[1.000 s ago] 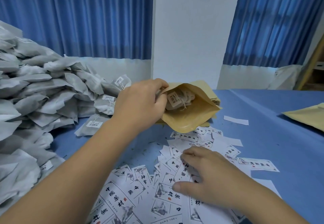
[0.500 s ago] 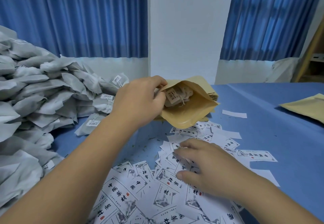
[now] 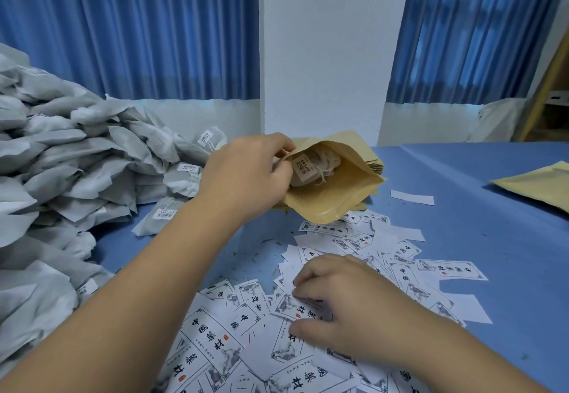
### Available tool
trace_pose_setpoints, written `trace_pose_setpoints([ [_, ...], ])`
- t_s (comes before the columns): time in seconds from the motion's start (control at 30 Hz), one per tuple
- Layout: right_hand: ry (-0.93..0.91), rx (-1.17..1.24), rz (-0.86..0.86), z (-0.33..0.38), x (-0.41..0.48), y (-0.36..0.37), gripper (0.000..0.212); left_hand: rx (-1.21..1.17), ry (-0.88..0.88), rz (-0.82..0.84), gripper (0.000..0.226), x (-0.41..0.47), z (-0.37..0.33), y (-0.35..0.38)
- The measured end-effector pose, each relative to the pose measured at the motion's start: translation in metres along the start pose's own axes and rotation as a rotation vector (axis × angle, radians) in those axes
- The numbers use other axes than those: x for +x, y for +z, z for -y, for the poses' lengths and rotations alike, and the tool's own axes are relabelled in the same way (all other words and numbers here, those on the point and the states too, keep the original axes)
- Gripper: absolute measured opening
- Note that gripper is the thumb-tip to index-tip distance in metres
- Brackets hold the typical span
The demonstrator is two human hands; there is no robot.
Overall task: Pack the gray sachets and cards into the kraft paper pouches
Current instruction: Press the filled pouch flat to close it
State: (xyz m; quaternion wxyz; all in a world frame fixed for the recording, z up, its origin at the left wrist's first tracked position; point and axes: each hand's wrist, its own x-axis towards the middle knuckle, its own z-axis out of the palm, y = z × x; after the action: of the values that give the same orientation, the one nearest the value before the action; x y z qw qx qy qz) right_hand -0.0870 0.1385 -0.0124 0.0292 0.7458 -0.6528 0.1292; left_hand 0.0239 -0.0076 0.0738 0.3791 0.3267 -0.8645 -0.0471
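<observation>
1. The left hand grips the top edge of the brown kraft paper pouch and holds its mouth open, low over the blue desk. If those fingers slip, the mouth may flop shut and no card will go in
2. One gray paper sachet with a white label sits inside the pouch, close to the mouth. The pouch leans on its side, so if it tips more, the sachet could slide back out
3. The right hand is down on the spread of white printed cards, well apart from the left hand. Its bent fingers and thumb touch one small card – I cannot tell if that card is gripped yet
4. The cards lie flat and overlap. The right hand might lift two at once, or none at all
5. Pulling one card could drag the ones next to it and scatter them more
6. The big heap of gray sachets lies just beside the left arm. A bump could knock some down onto the cards
7. The pouch rests on a stack of flat kraft pouches – a hard push could shove that stack crooked
</observation>
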Motion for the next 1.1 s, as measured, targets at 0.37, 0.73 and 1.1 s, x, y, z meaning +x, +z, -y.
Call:
trace_pose_setpoints([
  [0.37, 0.128, 0.230, -0.371, 0.006, 0.003, -0.005, 0.022, -0.167, 0.119, -0.147, 0.033, 0.004, 0.006, 0.007],
  [0.73, 0.038, 0.132, -0.946, 0.006, 0.013, -0.056, 0.020, -0.171, 0.154, -0.159, 0.036, 0.003, 0.006, 0.011],
  [1.1, 0.251, -0.456, -0.220, 0.020, 0.074, -0.069, 0.028, -0.230, 0.177, -0.201, 0.041, -0.001, 0.000, 0.015],
])
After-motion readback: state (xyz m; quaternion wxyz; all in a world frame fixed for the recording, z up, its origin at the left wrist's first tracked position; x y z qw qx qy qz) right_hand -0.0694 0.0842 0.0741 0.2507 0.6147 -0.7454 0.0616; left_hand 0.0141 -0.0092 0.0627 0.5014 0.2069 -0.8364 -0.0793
